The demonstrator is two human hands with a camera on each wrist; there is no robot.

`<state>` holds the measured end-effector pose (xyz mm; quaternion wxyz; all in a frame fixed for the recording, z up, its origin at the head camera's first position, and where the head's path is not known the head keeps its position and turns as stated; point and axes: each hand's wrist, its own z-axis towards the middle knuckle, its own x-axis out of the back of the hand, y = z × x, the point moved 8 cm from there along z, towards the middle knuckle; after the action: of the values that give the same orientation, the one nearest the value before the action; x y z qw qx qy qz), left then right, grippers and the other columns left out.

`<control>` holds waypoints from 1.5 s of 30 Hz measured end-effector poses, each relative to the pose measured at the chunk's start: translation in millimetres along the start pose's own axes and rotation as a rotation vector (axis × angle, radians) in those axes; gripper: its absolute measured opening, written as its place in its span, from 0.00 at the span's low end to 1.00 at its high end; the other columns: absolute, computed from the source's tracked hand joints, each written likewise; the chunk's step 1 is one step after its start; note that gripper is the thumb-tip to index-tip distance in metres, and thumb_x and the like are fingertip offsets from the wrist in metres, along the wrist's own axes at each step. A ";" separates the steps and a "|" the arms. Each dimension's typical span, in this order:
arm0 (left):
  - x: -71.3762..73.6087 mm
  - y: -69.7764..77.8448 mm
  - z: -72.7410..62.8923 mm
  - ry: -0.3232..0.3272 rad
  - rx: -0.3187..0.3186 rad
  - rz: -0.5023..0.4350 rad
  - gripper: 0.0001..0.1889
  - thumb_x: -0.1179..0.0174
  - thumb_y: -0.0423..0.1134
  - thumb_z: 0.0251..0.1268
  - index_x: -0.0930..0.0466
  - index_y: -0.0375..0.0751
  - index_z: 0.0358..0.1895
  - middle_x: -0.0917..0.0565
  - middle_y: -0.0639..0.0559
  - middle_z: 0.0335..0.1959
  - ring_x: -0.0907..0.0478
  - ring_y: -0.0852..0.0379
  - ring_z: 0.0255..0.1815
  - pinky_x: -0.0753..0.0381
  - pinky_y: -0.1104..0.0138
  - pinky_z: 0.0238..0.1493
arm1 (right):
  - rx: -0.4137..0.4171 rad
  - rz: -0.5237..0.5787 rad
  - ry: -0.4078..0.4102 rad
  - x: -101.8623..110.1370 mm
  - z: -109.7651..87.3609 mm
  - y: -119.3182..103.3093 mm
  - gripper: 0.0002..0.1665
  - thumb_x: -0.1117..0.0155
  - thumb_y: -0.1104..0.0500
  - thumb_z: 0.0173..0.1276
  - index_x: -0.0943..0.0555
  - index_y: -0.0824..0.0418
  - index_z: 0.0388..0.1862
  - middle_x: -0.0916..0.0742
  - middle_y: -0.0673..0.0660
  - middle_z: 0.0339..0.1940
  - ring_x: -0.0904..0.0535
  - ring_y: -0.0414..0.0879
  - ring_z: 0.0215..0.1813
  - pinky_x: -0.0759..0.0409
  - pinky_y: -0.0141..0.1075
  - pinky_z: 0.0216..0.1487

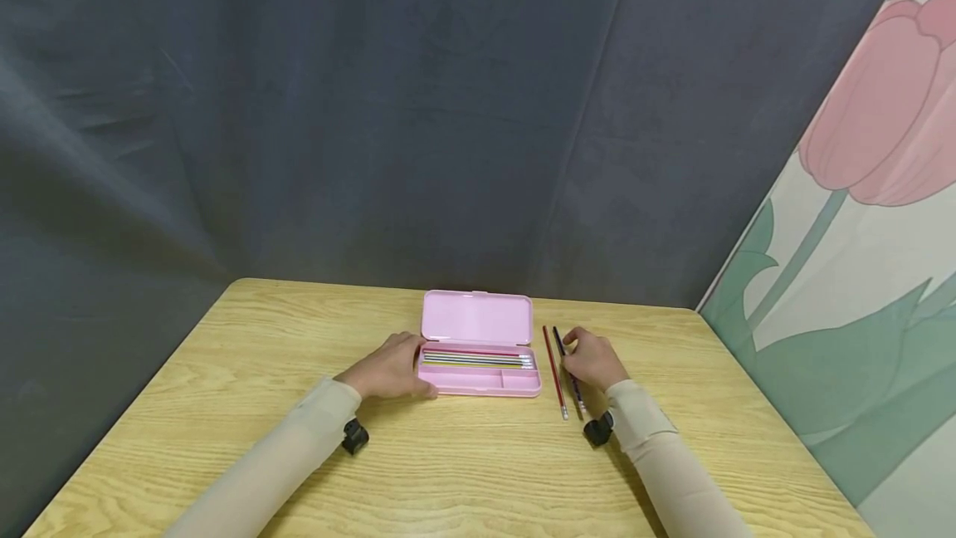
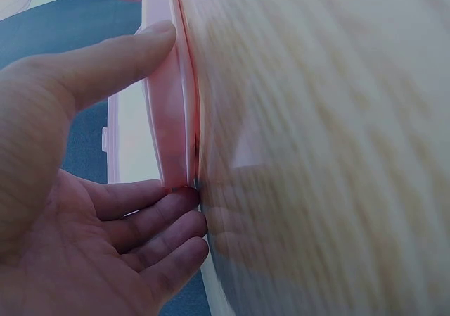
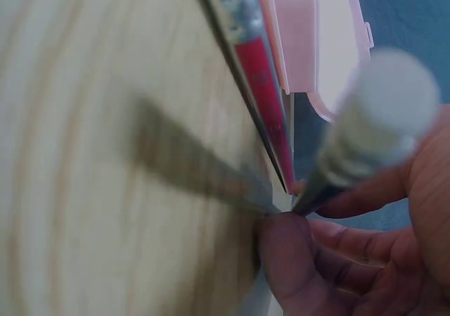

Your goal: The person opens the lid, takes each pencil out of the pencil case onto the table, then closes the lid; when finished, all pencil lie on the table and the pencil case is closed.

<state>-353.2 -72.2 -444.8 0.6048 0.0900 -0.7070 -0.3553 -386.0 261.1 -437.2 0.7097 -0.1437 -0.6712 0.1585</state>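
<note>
A pink pencil case (image 1: 459, 382) lies with its lid (image 1: 478, 318) raised at the back. Several pencils (image 1: 470, 358) fill its long rear compartment; the front compartments hold nothing visible. My left hand (image 1: 392, 368) holds the case's left end, thumb on the front wall (image 2: 165, 105) and fingers by the end. To the right of the case, my right hand (image 1: 593, 362) pinches a dark pencil (image 1: 577, 393) between thumb and fingers. Its white eraser (image 3: 397, 94) end is tilted up off the table in the right wrist view. A red pencil (image 1: 554, 372) lies between the case and that hand.
The wooden table (image 1: 463, 471) carries all of these things. A dark curtain (image 1: 448, 123) hangs behind its back edge. On the right stands a wall panel (image 1: 859, 272) with a tulip picture. Each wrist wears a small black camera (image 1: 355, 437).
</note>
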 end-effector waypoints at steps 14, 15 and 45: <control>1.5 -1.2 0.3 0.008 -0.007 -0.002 0.45 0.21 0.52 0.48 0.30 0.37 0.70 0.23 0.47 0.64 0.30 0.48 0.66 0.28 0.50 0.69 | 0.026 -0.028 -0.024 -2.7 1.0 -2.6 0.19 0.32 0.59 0.61 0.20 0.64 0.50 0.14 0.56 0.30 0.21 0.46 0.30 0.25 0.37 0.33; 1.6 -1.2 0.2 0.008 -0.008 -0.002 0.45 0.21 0.52 0.48 0.30 0.37 0.70 0.23 0.46 0.64 0.30 0.48 0.67 0.28 0.50 0.69 | 0.026 -0.028 -0.024 -2.9 1.0 -2.9 0.19 0.32 0.59 0.61 0.21 0.64 0.49 0.14 0.56 0.30 0.21 0.46 0.30 0.25 0.37 0.33; 1.0 -1.4 1.4 0.003 -0.008 0.014 0.46 0.22 0.52 0.50 0.31 0.36 0.71 0.24 0.46 0.64 0.30 0.48 0.67 0.28 0.50 0.69 | 0.156 0.174 0.239 33.4 2.4 -25.0 0.05 0.32 0.57 0.65 0.18 0.58 0.34 0.14 0.54 0.28 0.23 0.45 0.29 0.27 0.36 0.33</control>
<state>-355.2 -73.3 -444.9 0.6089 0.0833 -0.7052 -0.3535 -385.9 252.3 -396.4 0.7773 -0.1634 -0.5525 0.2527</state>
